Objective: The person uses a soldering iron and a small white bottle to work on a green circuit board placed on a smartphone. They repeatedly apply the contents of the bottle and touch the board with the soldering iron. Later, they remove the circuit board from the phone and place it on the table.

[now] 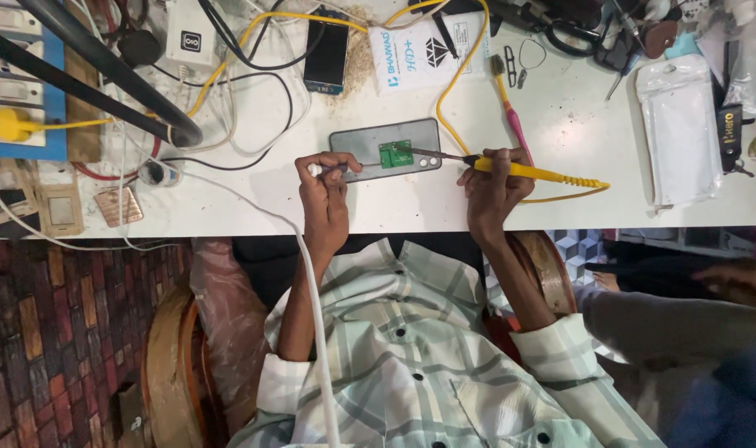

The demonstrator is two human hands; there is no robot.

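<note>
Checked shirt [411, 348] nearest, right hand [492, 187] clamped on yellow soldering iron [527, 172], left hand [324, 195] fingers pinching tweezers [345, 168] beside green circuit board [395, 154].

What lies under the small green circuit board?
The green board rests on a grey slab, apparently a phone's back, on the white bench. The soldering iron tip touches the board's edge. What the board covers is hidden.

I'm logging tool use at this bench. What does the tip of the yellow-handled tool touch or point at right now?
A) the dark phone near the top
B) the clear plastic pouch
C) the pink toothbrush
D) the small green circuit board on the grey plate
D: the yellow-handled soldering iron, held in one hand, has its tip reaching the small green circuit board lying on the grey plate.
</note>
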